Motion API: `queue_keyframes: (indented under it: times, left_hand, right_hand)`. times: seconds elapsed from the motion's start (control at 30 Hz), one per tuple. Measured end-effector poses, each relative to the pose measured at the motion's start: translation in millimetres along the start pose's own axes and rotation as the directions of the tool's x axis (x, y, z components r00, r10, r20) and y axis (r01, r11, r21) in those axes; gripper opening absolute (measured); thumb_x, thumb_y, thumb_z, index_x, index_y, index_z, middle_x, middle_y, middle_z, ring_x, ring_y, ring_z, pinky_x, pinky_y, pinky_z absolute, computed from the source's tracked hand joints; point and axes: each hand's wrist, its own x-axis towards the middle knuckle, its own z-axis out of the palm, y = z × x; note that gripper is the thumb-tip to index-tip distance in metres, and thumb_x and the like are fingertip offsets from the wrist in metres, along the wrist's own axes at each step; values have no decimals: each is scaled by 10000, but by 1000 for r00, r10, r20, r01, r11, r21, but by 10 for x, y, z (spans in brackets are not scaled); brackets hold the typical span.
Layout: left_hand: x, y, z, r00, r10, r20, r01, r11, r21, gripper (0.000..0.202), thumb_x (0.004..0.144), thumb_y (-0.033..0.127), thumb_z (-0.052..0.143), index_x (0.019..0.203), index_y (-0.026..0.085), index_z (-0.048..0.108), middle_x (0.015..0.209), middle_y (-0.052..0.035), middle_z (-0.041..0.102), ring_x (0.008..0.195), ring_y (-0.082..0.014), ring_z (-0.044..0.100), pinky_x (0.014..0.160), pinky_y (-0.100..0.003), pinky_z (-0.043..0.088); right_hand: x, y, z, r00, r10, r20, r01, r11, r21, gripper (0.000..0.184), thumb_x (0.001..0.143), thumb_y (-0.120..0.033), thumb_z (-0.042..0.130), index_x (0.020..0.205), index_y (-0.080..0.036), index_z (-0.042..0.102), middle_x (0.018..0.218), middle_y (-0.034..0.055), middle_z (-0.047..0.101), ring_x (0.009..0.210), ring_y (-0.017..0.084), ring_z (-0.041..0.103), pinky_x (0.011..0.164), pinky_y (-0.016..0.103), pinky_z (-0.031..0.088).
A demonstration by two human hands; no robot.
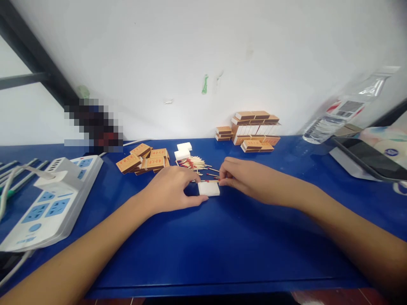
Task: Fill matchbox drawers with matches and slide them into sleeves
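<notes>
On the blue table in front of me lies a small white matchbox tray (209, 189). My left hand (170, 188) grips it from the left, thumb at the near edge and index finger at the far corner. My right hand (237, 176) is closed in a pinch at the tray's far right corner. A thin match (213, 181) runs along the far edge into those fingertips, its red head toward the left. Just behind the tray is a loose heap of red-tipped matches (193, 163). Two more white trays (182, 154) sit at the heap's far left side.
Several orange matchboxes (154, 163) lie piled at the left, and others stand stacked (254, 129) against the wall. A power strip (60, 207) with a plugged-in adapter occupies the left side. At the right are a leaning clear bottle (343, 112) and a dark phone (372, 156).
</notes>
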Motion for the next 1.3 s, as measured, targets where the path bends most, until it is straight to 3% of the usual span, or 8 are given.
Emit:
queue_keyframes:
  times: [0.2, 0.5, 0.67, 0.8, 0.93, 1.07, 1.2, 1.3]
  left_hand:
    - [-15, 43, 10, 1000, 18, -22, -18, 1000, -7, 282, 855, 470, 738, 917, 196, 762, 641, 25, 596, 553, -119, 500, 563, -261, 296]
    - [-14, 35, 47, 997, 59, -56, -60, 998, -20, 285, 863, 475, 730, 831, 192, 715, 604, 45, 545, 520, -99, 450, 538, -256, 281]
    - [-7, 14, 38, 997, 58, -53, -59, 998, -16, 307, 872, 505, 731, 918, 202, 755, 616, 45, 559, 529, -103, 477, 544, -256, 311]
    - [-8, 7, 45, 996, 66, -63, -66, 998, -6, 324, 877, 520, 726, 892, 197, 748, 614, 44, 556, 520, -102, 454, 541, -259, 304]
    - [-5, 17, 42, 996, 60, -59, -60, 998, 1, 323, 872, 509, 731, 831, 189, 723, 616, 40, 556, 526, -103, 447, 540, -261, 287]
    - [0, 14, 28, 997, 50, -54, -51, 999, -10, 309, 874, 509, 732, 897, 202, 755, 607, 45, 548, 516, -102, 443, 542, -258, 289]
    - [-8, -1, 31, 997, 53, -49, -53, 999, -3, 320, 867, 516, 744, 902, 199, 758, 616, 43, 549, 527, -103, 457, 559, -260, 303]
    - [-14, 4, 39, 997, 61, -53, -61, 998, 5, 334, 869, 527, 738, 897, 195, 758, 618, 38, 552, 536, -108, 472, 569, -259, 316]
  right_hand:
    - [12, -215, 122, 999, -34, 3, 34, 979, -199, 120, 1050, -249, 571, 1001, -176, 653, 1046, 71, 666, 811, 204, 647, 674, 330, 406]
    - [78, -307, 188, 998, -30, -50, 28, 999, -26, 155, 1038, -304, 619, 985, -179, 695, 1039, 52, 661, 820, 168, 636, 699, 297, 418]
    - [47, -177, 137, 995, -57, -80, 57, 998, 2, 147, 1029, -326, 624, 1019, -202, 702, 1026, 49, 650, 769, 159, 602, 678, 300, 408]
    - [19, -82, 108, 998, -62, -29, 63, 997, 35, 116, 1013, -270, 616, 944, -212, 688, 967, 38, 647, 802, 170, 603, 694, 302, 411]
    - [20, -130, 156, 997, -60, -55, 64, 995, 81, 155, 1034, -291, 582, 934, -204, 663, 985, 41, 661, 813, 167, 603, 704, 301, 409]
    - [43, -134, 132, 994, -52, -92, 63, 992, 112, 164, 1024, -312, 605, 926, -207, 684, 958, 34, 659, 779, 155, 591, 690, 293, 402]
    - [72, 72, 66, 970, 7, -241, 4, 999, 43, 149, 992, -349, 648, 974, -205, 681, 941, 38, 648, 794, 170, 582, 708, 305, 408]
    - [99, 232, 84, 980, 57, -192, -53, 998, 27, 250, 935, -434, 703, 1021, -202, 669, 991, 61, 651, 844, 201, 593, 721, 324, 425]
